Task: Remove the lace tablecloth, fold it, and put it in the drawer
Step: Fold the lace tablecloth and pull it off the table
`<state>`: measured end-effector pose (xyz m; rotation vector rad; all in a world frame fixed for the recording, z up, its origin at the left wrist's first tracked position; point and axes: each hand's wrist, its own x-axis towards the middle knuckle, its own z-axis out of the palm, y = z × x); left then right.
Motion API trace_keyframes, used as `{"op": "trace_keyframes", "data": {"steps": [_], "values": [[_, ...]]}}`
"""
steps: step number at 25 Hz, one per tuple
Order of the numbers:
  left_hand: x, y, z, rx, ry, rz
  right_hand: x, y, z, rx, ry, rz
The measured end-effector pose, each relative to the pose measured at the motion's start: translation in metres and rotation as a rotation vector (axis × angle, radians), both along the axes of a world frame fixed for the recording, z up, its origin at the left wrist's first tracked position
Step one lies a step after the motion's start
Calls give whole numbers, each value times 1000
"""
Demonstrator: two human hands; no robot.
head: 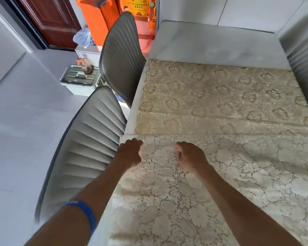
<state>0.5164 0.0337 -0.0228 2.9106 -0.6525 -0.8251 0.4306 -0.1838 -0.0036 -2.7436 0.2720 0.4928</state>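
Grey floor tiles fill the space beside a pale table (212, 41), which I take as my landmark. From my feed, the lace tablecloth (212, 174) lies over the near part of the table, its nearer portion a pale cream layer with open lacework, ending in a straight edge across the table. Beyond that edge the cloth looks denser and more golden (220, 96), and past it the far end of the table is bare.

My left hand (131, 153) sits at the table's left edge, at the corner of the pale layer, fingers curled into a loose fist around the lace. My right hand (190, 156) rests just beside it, further onto the table, fingers also curled in and bunched on the cloth; I cannot tell how much fabric either one actually pinches. A blue band (85, 213) circles the left forearm.

Left of the table stand 2 grey ribbed chairs (89, 150), one nearer, one farther. Beyond them, away from the table, are a grey storage box (78, 80), orange bags (98, 20) and a dark red door (50, 18).
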Motion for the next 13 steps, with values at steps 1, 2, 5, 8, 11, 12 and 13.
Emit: {"op": "trace_keyframes", "data": {"steps": [1, 2, 5, 8, 11, 12, 13], "values": [[17, -1, -9, 18, -21, -53, 21, -8, -9, -21, 0, -8], [31, -3, -14, 28, -28, -84, 37, -20, -14, -52, 23, -11], [64, -7, -19, -4, -47, -162, 56, -62, -18, -187, 101, -4], [73, -14, -12, -85, -6, -141, 51, -99, -14, -214, 159, -22], [69, -23, -2, -67, -83, -186, 41, -131, -9, -304, 265, -2], [66, -24, -2, -84, -87, -208, 35, -139, -10, -336, 254, 4], [64, -24, -1, -140, -57, -201, 30, -146, -11, -333, 227, -2]]}}
